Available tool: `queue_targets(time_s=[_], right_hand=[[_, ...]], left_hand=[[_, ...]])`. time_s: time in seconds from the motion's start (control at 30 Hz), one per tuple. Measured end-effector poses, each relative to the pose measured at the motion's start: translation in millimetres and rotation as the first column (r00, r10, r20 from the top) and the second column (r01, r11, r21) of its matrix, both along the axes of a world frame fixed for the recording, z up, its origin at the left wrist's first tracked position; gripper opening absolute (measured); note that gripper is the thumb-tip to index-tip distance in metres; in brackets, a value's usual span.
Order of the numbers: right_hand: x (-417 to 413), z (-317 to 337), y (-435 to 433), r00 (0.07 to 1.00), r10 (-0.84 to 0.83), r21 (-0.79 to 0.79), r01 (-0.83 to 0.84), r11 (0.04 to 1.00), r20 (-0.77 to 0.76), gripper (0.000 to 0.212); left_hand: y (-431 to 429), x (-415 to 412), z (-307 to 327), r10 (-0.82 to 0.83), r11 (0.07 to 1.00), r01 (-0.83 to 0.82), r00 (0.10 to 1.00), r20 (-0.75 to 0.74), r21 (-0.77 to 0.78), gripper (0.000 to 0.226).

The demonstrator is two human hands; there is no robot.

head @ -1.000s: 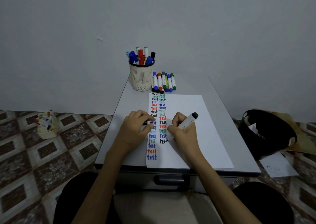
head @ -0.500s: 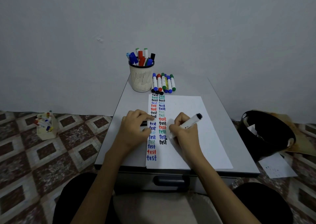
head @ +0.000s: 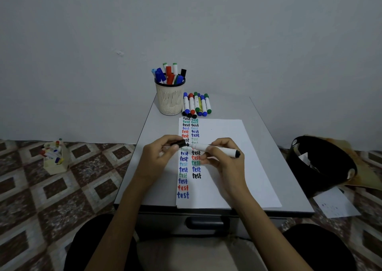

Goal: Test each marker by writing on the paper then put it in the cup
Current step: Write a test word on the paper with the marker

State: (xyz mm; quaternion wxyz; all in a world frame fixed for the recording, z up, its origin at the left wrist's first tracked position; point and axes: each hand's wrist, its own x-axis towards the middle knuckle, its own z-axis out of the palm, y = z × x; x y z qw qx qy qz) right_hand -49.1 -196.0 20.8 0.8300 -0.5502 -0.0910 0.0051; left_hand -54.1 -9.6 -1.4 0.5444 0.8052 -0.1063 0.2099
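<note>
My right hand (head: 223, 159) grips a white marker with a black end (head: 219, 149), held level above the paper (head: 227, 167), its tip pointing left. My left hand (head: 159, 157) pinches the black cap (head: 179, 143) right at that tip. Two columns of coloured "test" words run down the paper's left side; the lowest in the right column is black. A cream mesh cup (head: 170, 99) at the table's far end holds several markers. Several capped markers (head: 196, 104) lie in a row beside the cup.
The small grey table (head: 289, 188) stands against a plain wall. A black bin (head: 322, 165) and a loose sheet (head: 334, 204) are on the floor to the right. A small box of markers (head: 54, 157) sits on the patterned floor to the left.
The black "test" word was finished. My right hand lifted the marker off the paper and turned it level, and my left hand brought the cap up to its tip.
</note>
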Motion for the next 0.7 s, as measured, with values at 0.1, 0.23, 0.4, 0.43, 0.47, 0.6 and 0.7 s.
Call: queue_targets(time_s=[0.1,0.23,0.4,0.43,0.47,0.6,0.7], right_hand=[[0.0,0.6,-1.2,1.000,-0.018,0.020,0.018,1.000,0.007,0.012],[1.0,-0.6,-0.2,1.000,-0.009,0.022,0.009,1.000,0.009,0.012],[2.6,-3.7,0.5,0.996,0.063,0.003,-0.063,0.998,-0.061,0.007],[2.7,-4.0,0.0,0.996,0.061,-0.006,-0.062,0.998,-0.071,0.009],[3.1,-4.1,-0.6,0.996,0.050,-0.017,-0.052,0.999,-0.077,0.011],[5.8,-6.9,-4.4,0.998,-0.031,-0.075,0.027,0.997,-0.052,0.017],[8.3,-14.3,-4.4,0.996,-0.085,-0.185,0.086,0.979,0.011,0.015]], left_hand=[[0.0,-0.9,0.9,-0.029,1.000,0.029,0.999,-0.017,-0.001,0.024],[-0.5,-2.2,2.0,-0.058,0.998,0.058,0.998,-0.036,0.002,0.024],[-0.3,-2.9,3.9,-0.087,0.995,0.085,0.995,-0.052,-0.047,0.019],[0.2,-3.3,4.6,-0.073,0.994,0.068,0.996,-0.057,-0.084,0.018],[0.5,-3.8,5.6,-0.060,0.990,0.051,0.996,-0.068,-0.132,0.018],[0.7,-4.9,7.0,-0.027,0.975,0.004,0.995,-0.098,-0.221,0.018],[1.4,-4.4,6.5,-0.024,0.975,-0.002,0.993,-0.112,-0.223,0.018]])
